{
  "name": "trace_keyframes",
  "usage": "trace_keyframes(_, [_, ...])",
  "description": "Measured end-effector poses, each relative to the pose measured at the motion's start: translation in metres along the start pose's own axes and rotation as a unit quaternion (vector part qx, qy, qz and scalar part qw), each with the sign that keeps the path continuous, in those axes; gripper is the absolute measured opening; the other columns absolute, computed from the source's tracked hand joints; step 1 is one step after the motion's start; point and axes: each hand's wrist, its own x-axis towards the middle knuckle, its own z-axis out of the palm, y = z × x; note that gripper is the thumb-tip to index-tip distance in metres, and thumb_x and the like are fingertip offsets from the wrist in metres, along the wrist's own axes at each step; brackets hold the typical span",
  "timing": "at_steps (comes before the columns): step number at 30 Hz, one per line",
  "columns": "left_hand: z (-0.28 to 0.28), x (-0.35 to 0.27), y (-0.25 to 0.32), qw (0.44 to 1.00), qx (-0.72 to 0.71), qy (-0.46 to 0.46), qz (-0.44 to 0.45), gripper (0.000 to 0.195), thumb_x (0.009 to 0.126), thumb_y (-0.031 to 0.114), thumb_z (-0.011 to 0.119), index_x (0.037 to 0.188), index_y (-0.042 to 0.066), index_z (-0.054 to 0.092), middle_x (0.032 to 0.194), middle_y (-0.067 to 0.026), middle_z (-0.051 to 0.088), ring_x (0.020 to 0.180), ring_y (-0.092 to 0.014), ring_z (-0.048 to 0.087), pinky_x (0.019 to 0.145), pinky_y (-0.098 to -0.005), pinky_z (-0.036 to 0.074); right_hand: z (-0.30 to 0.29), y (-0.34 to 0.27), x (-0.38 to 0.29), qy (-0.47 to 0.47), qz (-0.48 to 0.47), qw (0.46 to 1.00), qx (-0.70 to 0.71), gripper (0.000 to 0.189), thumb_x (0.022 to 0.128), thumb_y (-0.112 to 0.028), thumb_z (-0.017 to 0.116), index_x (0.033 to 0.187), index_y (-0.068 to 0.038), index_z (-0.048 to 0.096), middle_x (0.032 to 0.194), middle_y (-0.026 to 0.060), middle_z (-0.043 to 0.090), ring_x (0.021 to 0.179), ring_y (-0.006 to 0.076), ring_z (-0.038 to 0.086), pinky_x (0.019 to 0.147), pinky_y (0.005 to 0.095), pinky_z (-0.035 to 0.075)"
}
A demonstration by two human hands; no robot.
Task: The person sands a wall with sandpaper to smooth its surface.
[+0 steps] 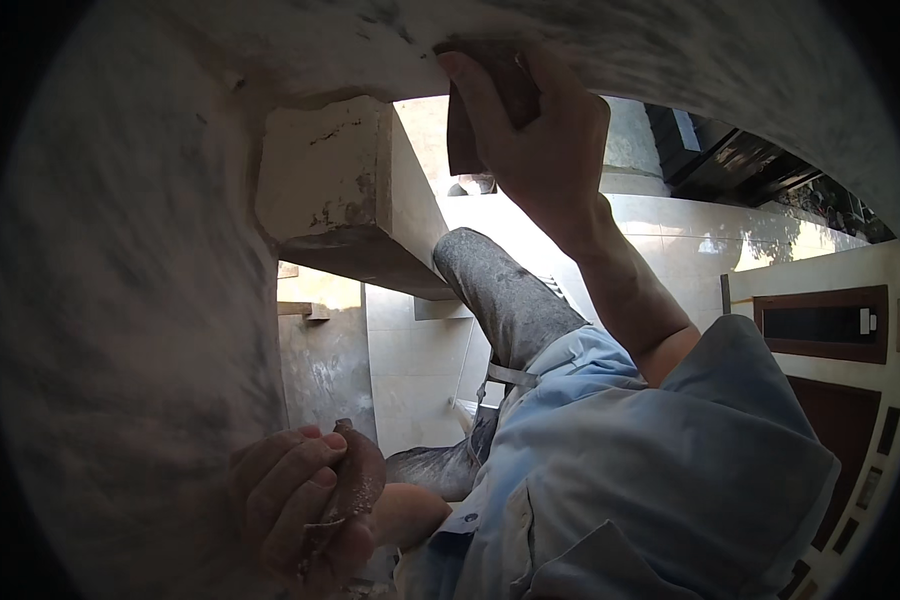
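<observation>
My right hand (547,142) is raised at the top of the view. It grips a dark brown sheet, apparently sandpaper (521,94), whose upper edge meets a mottled, whitish plastered surface (330,45); one part of the sheet hangs below the thumb. At lower left, my left hand (292,495) pinches a curled brown piece, apparently folded sandpaper (356,472), speckled with pale dust. That hand is close to the smeared plaster surface (135,337) on the left, though I cannot tell whether it touches it.
A pale square-ended beam (322,176) with chipped, cracked faces juts out between my hands. Far below lie a tiled floor (405,352) and a grey slab (330,375). My dusty grey trousers (502,285) show beneath. A wall with a brown-framed window (825,324) stands at right.
</observation>
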Motion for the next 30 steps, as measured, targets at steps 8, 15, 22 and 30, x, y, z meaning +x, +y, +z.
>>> trace_keyframes(8, [-0.004,-0.001,0.007,0.995,0.09,0.034,-0.019,0.049,0.102,0.032,0.029,0.071,0.0,0.048,0.065,-0.0133,0.058,0.058,-0.024,0.06,0.05,-0.0337,0.052,0.004,0.002,-0.015,-0.03,0.069,0.997,0.009,0.02,0.086,-0.022,0.067,0.089,-0.004,0.06,0.057,0.0045,0.062,0.047,0.0151,0.062,0.041,0.0249,0.046])
trace_keyframes(15, [-0.008,0.003,0.0,0.999,0.03,0.023,0.004,0.046,0.103,0.03,0.029,0.074,-0.001,0.048,0.064,-0.0132,0.057,0.057,-0.024,0.06,0.048,-0.033,0.052,0.017,0.002,-0.001,-0.006,-0.047,0.999,-0.005,0.023,0.087,-0.024,0.066,0.08,-0.005,0.056,0.049,0.0028,0.058,0.041,0.0154,0.059,0.041,0.0261,0.043])
trace_keyframes(22, [0.002,0.001,-0.003,0.999,0.025,0.023,0.01,0.045,0.102,0.03,0.029,0.075,0.0,0.047,0.064,-0.0128,0.057,0.057,-0.023,0.06,0.048,-0.0334,0.052,0.005,0.008,-0.011,-0.033,0.013,0.999,0.019,0.017,0.09,-0.022,0.062,0.091,-0.004,0.062,0.053,0.0024,0.061,0.042,0.0118,0.059,0.04,0.0233,0.044])
trace_keyframes(30, [-0.005,-0.004,0.001,0.999,0.031,0.018,-0.008,0.042,0.101,0.034,0.034,0.083,0.0,0.049,0.068,-0.0132,0.06,0.06,-0.024,0.061,0.051,-0.0322,0.053,0.003,0.002,-0.012,-0.062,0.055,0.997,0.004,0.021,0.086,-0.024,0.068,0.095,-0.006,0.064,0.071,0.0073,0.069,0.06,0.015,0.068,0.048,0.0242,0.053])
